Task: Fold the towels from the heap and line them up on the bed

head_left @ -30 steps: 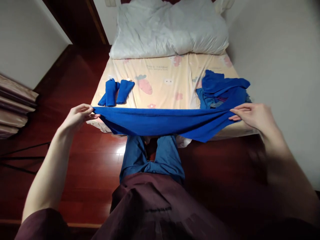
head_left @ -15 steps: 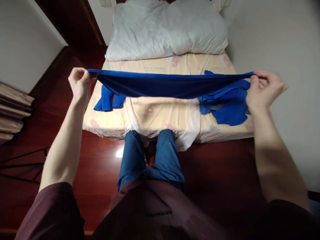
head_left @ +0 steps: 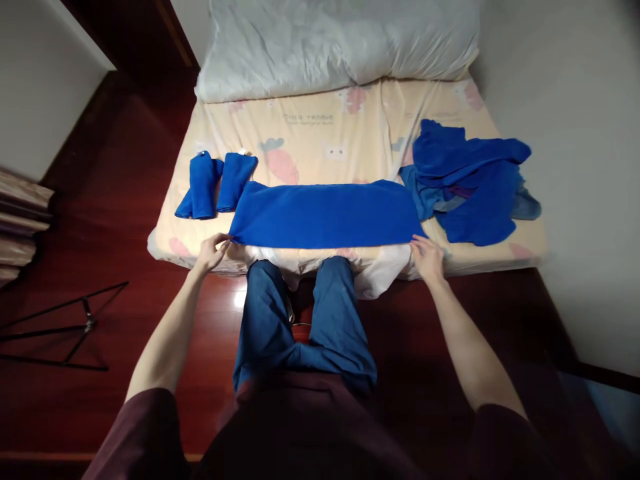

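Note:
A blue towel [head_left: 325, 215] lies spread as a long strip along the near edge of the bed. My left hand [head_left: 214, 252] pinches its near left corner. At the near right corner, my right hand [head_left: 427, 257] has its fingers closed on the cloth. Left of the strip sit rolled blue towels [head_left: 203, 187], side by side, with small pale tags at their far ends. A loose, crumpled pile of blue towels [head_left: 465, 180] is heaped to the right, with paler blue cloth showing underneath.
The bed [head_left: 320, 140] has a cream sheet with strawberry prints. A rolled pale quilt [head_left: 335, 50] lies across its far side. Black tripod legs [head_left: 85, 327] stand on the dark red floor at left, near a curtain [head_left: 23, 230]. A wall [head_left: 565, 133] rises at right.
Both hands have come down and closer together, lowering the towel from a stretched position in the air onto the bed. The rolled towels and the pile are now fully uncovered.

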A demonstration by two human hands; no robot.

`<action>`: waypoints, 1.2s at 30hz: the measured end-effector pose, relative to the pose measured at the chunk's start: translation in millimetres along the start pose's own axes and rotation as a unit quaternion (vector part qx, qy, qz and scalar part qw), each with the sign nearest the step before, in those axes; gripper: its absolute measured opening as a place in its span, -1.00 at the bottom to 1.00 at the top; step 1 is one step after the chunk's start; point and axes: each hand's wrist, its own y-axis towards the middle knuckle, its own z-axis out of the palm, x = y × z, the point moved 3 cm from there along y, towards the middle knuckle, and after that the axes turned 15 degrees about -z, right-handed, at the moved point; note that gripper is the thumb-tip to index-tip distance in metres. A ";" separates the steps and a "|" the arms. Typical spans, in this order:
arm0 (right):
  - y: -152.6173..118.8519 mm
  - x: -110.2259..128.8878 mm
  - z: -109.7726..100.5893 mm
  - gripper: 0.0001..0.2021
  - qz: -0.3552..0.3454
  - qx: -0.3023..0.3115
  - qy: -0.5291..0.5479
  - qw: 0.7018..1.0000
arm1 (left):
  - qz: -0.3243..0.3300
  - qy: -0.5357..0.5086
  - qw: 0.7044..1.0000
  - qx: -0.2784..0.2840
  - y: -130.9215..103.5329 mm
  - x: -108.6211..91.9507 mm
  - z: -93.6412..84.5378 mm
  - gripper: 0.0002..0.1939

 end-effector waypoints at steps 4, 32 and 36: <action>-33.7 -16.6 26.3 -0.76 0.020 0.012 0.001 1.000 | 0.025 0.061 0.997 0.041 -7.1 27.0 15.5 -0.60; -38.9 -11.1 41.2 -0.76 0.023 0.016 -0.126 0.992 | -0.048 0.239 0.966 -0.088 256.7 -72.7 25.1 -0.25; -36.0 -8.8 42.1 -0.76 0.055 0.022 -0.128 0.990 | -0.027 0.212 0.971 -0.107 248.3 -57.6 11.4 -0.46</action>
